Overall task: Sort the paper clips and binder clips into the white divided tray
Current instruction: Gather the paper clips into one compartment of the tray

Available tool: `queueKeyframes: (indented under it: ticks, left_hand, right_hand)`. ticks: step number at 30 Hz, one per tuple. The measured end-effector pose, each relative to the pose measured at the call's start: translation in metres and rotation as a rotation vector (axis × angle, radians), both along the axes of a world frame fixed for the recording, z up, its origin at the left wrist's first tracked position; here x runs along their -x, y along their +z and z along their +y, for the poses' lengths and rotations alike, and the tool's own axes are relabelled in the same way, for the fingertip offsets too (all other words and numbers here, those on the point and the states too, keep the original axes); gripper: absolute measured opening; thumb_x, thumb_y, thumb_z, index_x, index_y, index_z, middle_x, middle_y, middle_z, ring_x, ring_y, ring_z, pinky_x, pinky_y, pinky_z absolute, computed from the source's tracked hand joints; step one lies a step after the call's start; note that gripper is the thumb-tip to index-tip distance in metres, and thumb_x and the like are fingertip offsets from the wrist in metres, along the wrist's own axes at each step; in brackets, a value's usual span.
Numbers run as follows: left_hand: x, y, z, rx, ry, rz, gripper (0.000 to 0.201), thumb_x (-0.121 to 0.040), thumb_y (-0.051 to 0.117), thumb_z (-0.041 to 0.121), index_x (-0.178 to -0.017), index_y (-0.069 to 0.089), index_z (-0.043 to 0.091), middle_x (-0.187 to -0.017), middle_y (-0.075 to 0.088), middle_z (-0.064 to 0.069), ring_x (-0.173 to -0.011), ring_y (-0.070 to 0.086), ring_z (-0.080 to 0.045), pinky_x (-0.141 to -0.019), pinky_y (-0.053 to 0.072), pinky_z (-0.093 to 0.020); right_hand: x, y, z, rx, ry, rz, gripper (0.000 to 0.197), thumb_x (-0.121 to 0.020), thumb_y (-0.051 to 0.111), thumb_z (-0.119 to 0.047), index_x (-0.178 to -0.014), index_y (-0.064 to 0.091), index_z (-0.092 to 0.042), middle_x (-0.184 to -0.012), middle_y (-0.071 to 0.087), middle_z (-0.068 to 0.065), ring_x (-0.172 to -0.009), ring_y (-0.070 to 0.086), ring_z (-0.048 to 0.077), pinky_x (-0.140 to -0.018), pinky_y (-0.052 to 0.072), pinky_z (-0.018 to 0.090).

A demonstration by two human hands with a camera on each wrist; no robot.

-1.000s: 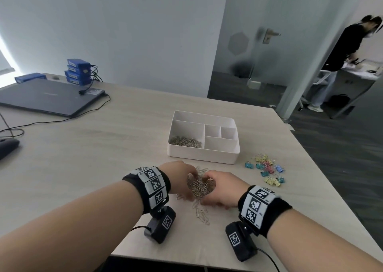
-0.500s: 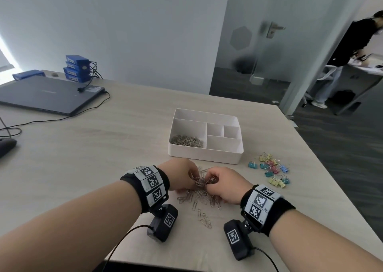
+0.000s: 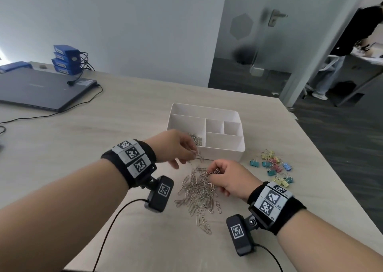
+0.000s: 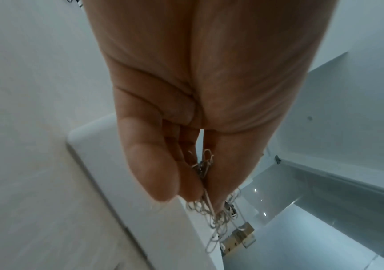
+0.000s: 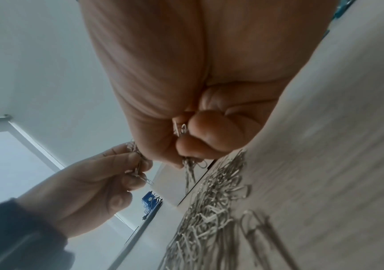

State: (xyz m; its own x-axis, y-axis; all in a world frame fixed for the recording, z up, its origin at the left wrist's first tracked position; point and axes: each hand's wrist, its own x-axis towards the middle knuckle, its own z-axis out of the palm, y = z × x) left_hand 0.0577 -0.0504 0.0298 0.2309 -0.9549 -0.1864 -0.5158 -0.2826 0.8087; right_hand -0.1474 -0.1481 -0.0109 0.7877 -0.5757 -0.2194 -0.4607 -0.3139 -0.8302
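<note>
A pile of silver paper clips (image 3: 200, 191) lies on the table in front of the white divided tray (image 3: 222, 151). My left hand (image 3: 191, 154) is raised beside the tray's near left corner, pinching a bunch of paper clips (image 4: 211, 210) that dangles from its fingertips. My right hand (image 3: 214, 173) hovers just above the pile, fingers curled round another bunch of clips (image 5: 190, 168). The tray's big left compartment holds paper clips (image 3: 195, 138). Coloured binder clips (image 3: 273, 167) lie loose on the table to the tray's right.
A closed laptop (image 3: 39, 88) with cables and a stack of blue boxes (image 3: 66, 59) sit at the far left. The table's right edge (image 3: 323, 164) runs just past the binder clips. A person (image 3: 348, 44) stands at a desk beyond the glass partition.
Both hands were together in the pile; now the left hand has lifted a bunch of clips up toward the tray, and the right has pulled up its own bunch.
</note>
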Motion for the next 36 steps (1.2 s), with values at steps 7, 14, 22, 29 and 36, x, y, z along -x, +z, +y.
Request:
queueKeyframes:
  ticks: [7,14,22,29,36]
  left_hand:
    - [-0.028,0.022,-0.026,0.07,0.13,-0.063,0.008,-0.085,0.076,0.013,-0.091,0.071,0.013,-0.068,0.069,0.002,-0.054,0.064,-0.006,-0.054,0.058,-0.026]
    - [-0.039,0.016,-0.036,0.059,0.223,-0.155,0.013,-0.085,0.075,0.015,-0.098,0.071,0.014,-0.076,0.071,-0.004,-0.054,0.065,-0.012,-0.053,0.058,-0.026]
    - [-0.043,0.008,-0.009,0.163,0.297,-0.061,0.025,-0.088,0.072,0.016,-0.113,0.068,0.017,-0.095,0.072,-0.002,-0.077,0.073,-0.02,-0.058,0.061,-0.028]
    - [-0.043,0.005,0.006,0.157,0.299,-0.077,0.028,-0.091,0.07,0.021,-0.119,0.068,0.016,-0.103,0.074,0.005,-0.08,0.073,-0.01,-0.057,0.061,-0.025]
    - [-0.031,0.002,0.017,0.128,0.245,-0.135,0.016,-0.091,0.065,0.02,-0.104,0.073,0.022,-0.088,0.074,0.003,-0.082,0.072,-0.015,-0.062,0.063,-0.03]
  right_hand:
    - [0.0,-0.006,-0.003,-0.059,-0.019,0.004,0.008,-0.088,0.065,-0.011,-0.089,0.063,-0.019,-0.054,0.057,0.001,-0.041,0.047,0.012,-0.042,0.038,0.023]
    - [-0.01,0.008,-0.002,-0.097,-0.009,-0.071,0.005,-0.091,0.066,-0.008,-0.093,0.063,-0.012,-0.057,0.056,0.003,-0.044,0.049,0.012,-0.042,0.042,0.025]
    - [-0.061,0.045,-0.022,-0.031,-0.113,-0.23,0.003,-0.091,0.065,-0.01,-0.089,0.064,-0.013,-0.057,0.058,0.0,-0.048,0.051,0.016,-0.045,0.044,0.027]
    - [-0.111,0.048,-0.031,0.085,-0.195,-0.173,0.002,-0.09,0.065,-0.012,-0.092,0.065,-0.012,-0.06,0.06,0.006,-0.046,0.053,0.015,-0.048,0.049,0.027]
    - [-0.095,0.044,-0.026,0.233,-0.105,-0.025,0.019,-0.094,0.06,-0.024,-0.112,0.065,-0.02,-0.087,0.07,0.003,-0.065,0.068,0.014,-0.059,0.058,0.03]
